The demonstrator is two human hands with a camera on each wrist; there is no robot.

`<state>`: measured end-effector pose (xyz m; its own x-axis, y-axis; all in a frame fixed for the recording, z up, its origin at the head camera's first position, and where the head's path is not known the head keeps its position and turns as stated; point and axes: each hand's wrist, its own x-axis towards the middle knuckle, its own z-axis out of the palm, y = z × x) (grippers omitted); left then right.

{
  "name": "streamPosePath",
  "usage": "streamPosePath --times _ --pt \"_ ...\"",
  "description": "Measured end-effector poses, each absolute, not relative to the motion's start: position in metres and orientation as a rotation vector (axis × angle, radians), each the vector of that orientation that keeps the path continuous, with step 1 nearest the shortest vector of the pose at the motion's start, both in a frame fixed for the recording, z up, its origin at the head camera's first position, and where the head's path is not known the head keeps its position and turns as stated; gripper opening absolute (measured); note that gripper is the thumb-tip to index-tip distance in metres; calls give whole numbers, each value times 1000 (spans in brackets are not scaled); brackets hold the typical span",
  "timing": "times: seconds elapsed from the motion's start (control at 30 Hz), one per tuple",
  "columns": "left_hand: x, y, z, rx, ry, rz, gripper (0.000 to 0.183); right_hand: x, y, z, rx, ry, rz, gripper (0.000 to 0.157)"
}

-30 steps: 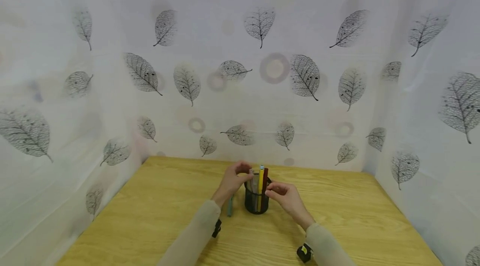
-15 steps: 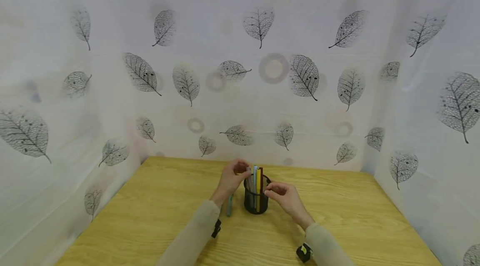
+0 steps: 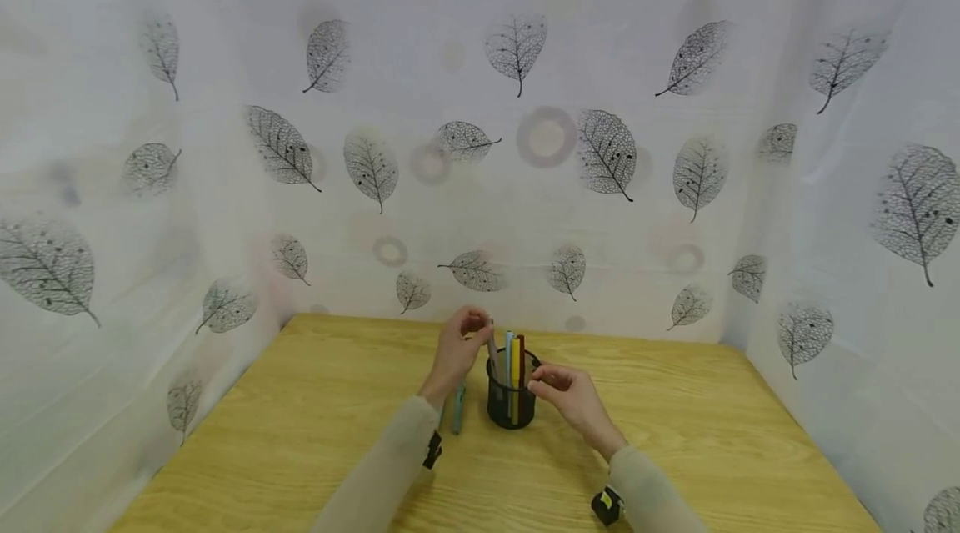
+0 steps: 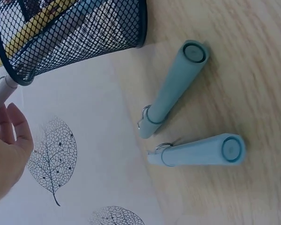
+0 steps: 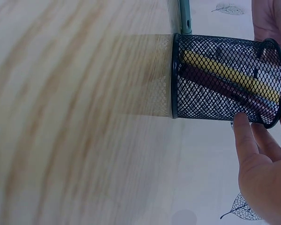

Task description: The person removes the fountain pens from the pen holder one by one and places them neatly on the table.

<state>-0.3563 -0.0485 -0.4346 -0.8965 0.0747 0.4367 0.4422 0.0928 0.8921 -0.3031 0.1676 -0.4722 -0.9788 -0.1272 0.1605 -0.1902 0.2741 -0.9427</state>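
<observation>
A black mesh pen holder [image 3: 512,406] stands upright on the table. My left hand [image 3: 456,349] pinches the top of a grey marker [image 3: 492,352] above the rim; its lower part is still inside the holder. A light blue marker [image 3: 509,345], a yellow one [image 3: 515,358] and a dark red one [image 3: 522,349] stand in the holder too. At the rim's right side, my right hand [image 3: 576,404] holds the holder, with its thumb on the mesh in the right wrist view. Left of the holder lie a green marker [image 4: 173,89] and a blue marker [image 4: 196,153].
The wooden table [image 3: 300,433] ends at a pale leaf-printed sheet [image 3: 480,208] behind it. Similar sheets hang along both sides. Each wrist carries a small black device, such as the right wrist device [image 3: 607,506].
My left hand has risen slightly and moved left, drawing the grey marker higher out of the holder. The markers inside have shifted, showing the light blue one. My right hand stays at the rim.
</observation>
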Motion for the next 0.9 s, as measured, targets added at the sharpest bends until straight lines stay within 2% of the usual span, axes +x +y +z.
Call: streamPosePath --times 0.2,0.3,0.6,0.9 --pt "-358 -50 -429 -526 -2063 -1858 12 -305 168 -473 324 -2466 1849 21" --pt "-359 -51 -426 -509 -2063 -1858 14 -305 169 -473 339 -2467 1848 24" --pt "-355 -55 -419 -499 -2047 -1885 33 -301 168 -468 332 -2476 1850 25" --pt "-361 -60 -419 -453 -1985 -1938 40 -304 168 -473 311 -2459 1831 22"
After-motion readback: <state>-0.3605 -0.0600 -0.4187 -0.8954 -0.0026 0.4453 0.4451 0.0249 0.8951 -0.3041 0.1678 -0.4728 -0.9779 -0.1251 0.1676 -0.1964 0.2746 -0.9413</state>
